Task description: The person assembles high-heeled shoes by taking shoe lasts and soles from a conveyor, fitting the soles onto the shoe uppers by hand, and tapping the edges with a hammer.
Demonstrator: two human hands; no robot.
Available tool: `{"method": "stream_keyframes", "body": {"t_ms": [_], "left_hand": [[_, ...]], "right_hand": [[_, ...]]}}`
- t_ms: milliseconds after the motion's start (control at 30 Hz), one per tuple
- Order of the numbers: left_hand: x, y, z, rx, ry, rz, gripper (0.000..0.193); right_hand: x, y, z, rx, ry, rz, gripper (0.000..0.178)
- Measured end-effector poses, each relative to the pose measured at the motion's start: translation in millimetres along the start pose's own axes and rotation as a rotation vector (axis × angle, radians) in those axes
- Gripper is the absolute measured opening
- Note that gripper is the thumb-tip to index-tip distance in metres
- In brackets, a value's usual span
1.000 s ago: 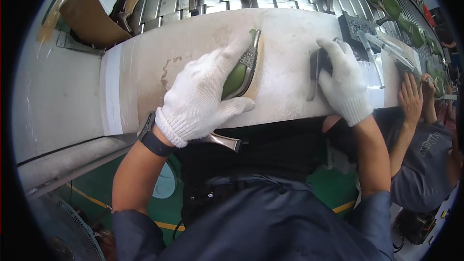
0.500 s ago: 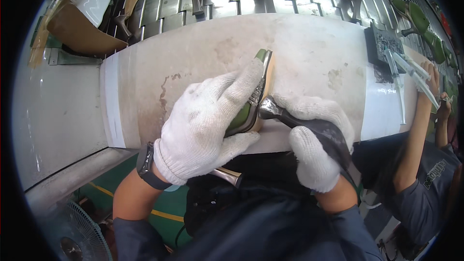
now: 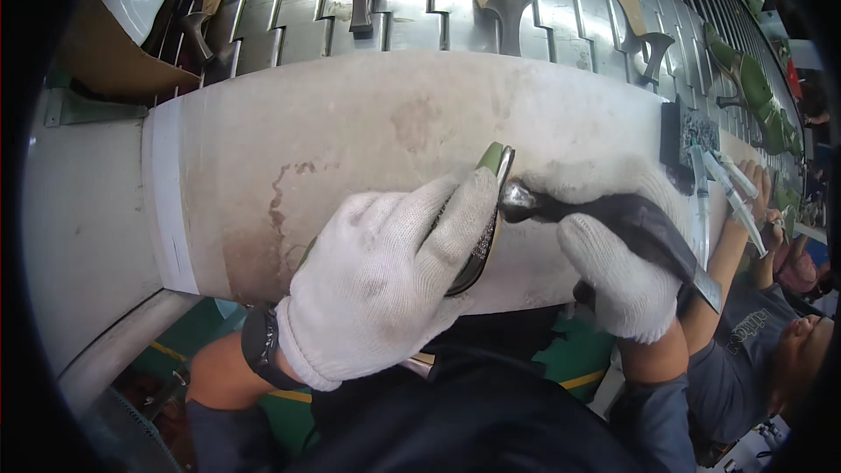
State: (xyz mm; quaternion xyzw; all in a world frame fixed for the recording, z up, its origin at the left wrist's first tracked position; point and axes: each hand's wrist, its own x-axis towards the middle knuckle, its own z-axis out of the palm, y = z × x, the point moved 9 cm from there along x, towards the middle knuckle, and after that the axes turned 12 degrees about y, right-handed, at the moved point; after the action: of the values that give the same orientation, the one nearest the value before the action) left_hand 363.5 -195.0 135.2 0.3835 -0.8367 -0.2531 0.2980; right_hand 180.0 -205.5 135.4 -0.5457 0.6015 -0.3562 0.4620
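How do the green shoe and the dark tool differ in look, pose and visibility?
Look: the green shoe has a dark edge; the dark tool has a shiny, rounded metal end.
Pose: the green shoe slants steeply in the picture, while the dark tool lies nearer level.
Visibility: the left hand hides most of the green shoe; much of the dark tool shows across the right hand.
Both are held in white gloves.

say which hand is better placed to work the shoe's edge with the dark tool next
Right, most likely: the right hand holds the dark tool, its rounded end at or very near the edge of the shoe; the left hand clasps the shoe from above, seemingly steadying it.
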Motion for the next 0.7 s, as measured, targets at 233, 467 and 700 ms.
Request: {"method": "stream_keyframes", "body": {"t_ms": [233, 467, 700], "left_hand": [[-4, -1, -2, 0.02, 0.015, 0.005, 0.113], [-8, 0, -4, 0.016, 0.084, 0.026, 0.108], [-12, -4, -6, -0.032, 0.101, 0.001, 0.099]], "right_hand": [[33, -5, -8, 0.097, 0.113, -0.074, 0.029], [-28, -31, 14, 0.006, -0.068, -0.068, 0.031], [-57, -38, 37, -0.188, 0.058, -0.663, 0.032]]}}
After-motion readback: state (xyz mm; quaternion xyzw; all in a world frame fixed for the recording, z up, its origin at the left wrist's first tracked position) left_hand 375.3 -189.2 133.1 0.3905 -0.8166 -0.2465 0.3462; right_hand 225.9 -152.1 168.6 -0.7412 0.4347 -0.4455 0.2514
